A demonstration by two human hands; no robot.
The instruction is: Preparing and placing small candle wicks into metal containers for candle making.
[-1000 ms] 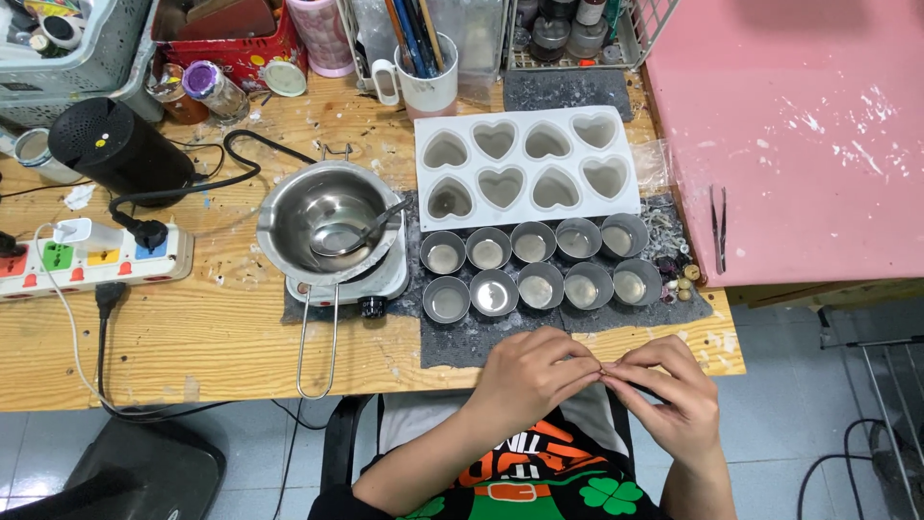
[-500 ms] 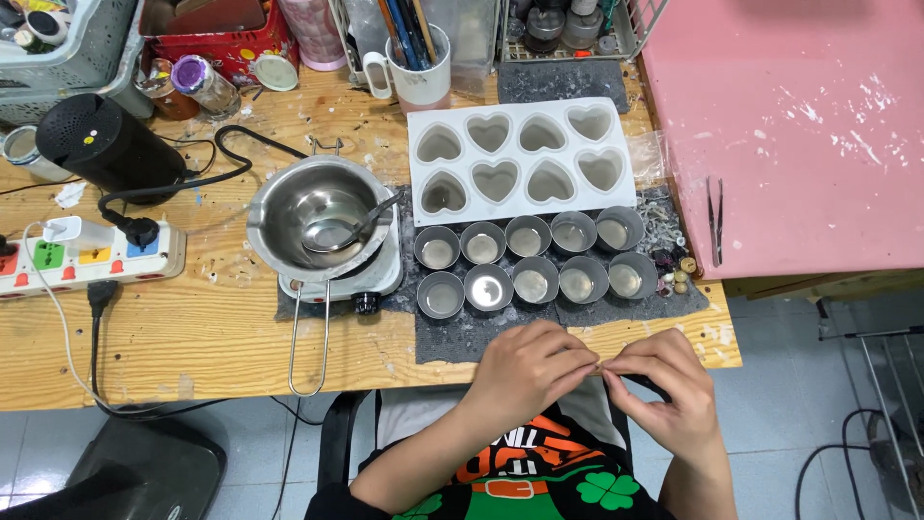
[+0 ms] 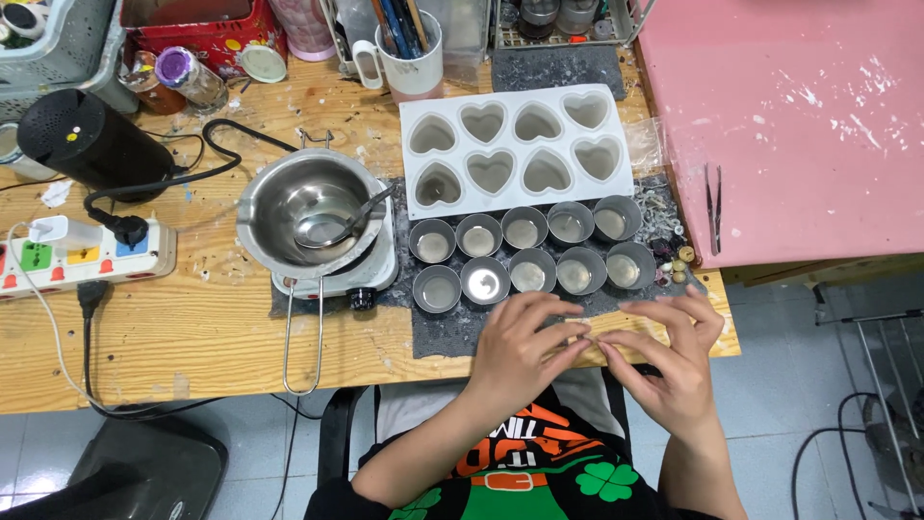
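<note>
Head view | left hand (image 3: 520, 349), right hand (image 3: 674, 358) fingers pinching thin strip (image 3: 589, 336) between them

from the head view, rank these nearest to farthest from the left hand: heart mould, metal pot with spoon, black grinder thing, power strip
Measured from the left hand:
1. Metal pot with spoon, up and to the left on the small hotplate.
2. White heart mould, straight ahead past the two rows of small tins.
3. Power strip, far left.
4. Black cylinder, far left, near the back.
</note>
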